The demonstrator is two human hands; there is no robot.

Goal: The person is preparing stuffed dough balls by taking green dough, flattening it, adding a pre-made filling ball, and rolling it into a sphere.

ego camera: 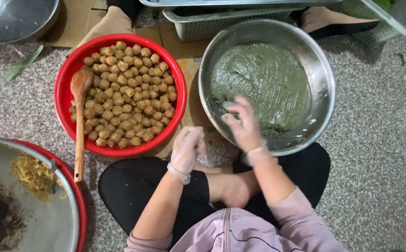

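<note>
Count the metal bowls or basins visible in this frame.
3. One large metal bowl of green paste sits by the right hand; one metal basin is cut off at top left; one metal basin at bottom left. More may lie outside the frame.

red basin (63, 93) and steel bowl (327, 84) crowd front; gap between narrow.

Speckled grey-and-white granite-like floor (380, 140) fills the view. Flattened brown cardboard (79, 18) lies on it at twelve o'clock, extending toward the centre. Pale perforated plastic crates (203, 25) stand at one o'clock. A green leaf strip (23, 63) lies at ten o'clock. Lighting is even and soft.
</note>
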